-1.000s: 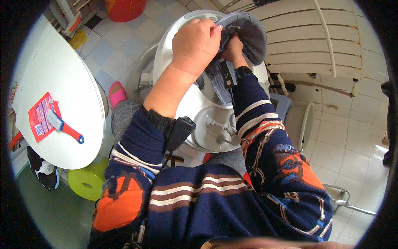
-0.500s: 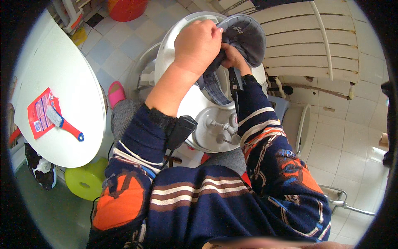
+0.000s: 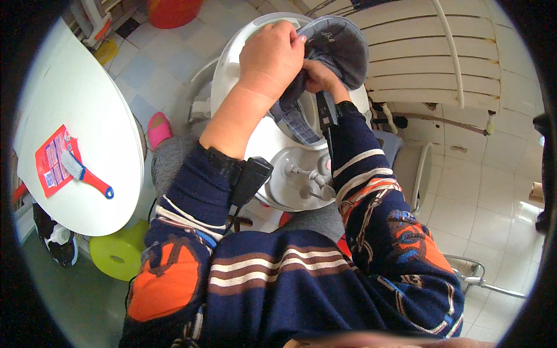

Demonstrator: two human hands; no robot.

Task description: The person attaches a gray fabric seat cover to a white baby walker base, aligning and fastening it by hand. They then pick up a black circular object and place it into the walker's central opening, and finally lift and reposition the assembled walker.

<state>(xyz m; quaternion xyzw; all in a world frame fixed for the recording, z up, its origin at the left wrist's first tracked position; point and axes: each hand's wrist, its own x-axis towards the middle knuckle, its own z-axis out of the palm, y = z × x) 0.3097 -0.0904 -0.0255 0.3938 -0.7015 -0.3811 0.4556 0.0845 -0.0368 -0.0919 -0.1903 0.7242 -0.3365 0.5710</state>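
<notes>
A dark grey cap (image 3: 342, 49) with a curved brim is gripped by both hands above a white tub-like appliance (image 3: 223, 87). My left hand (image 3: 270, 55) is closed at the brim's left edge, knuckles up. Below the brim, my right hand (image 3: 322, 78) pinches the cap's fabric. A dark checked band (image 3: 303, 124), seemingly part of the cap, hangs down into the appliance's opening. My fingers hide the middle of the cap. Nearer me, a round grey recess (image 3: 287, 188) holds pale plastic fittings (image 3: 310, 180).
On the white table (image 3: 104, 133) at left, a brush (image 3: 87, 174) with a red and blue handle lies on a red packet (image 3: 49, 165). A green stool (image 3: 116, 249) stands below. A red bucket (image 3: 174, 11) is at the far left, and a slatted white panel (image 3: 418, 58) at right.
Both hands and the cap have shifted slightly left in the picture, along with the surroundings. My grip on the cap looks the same.
</notes>
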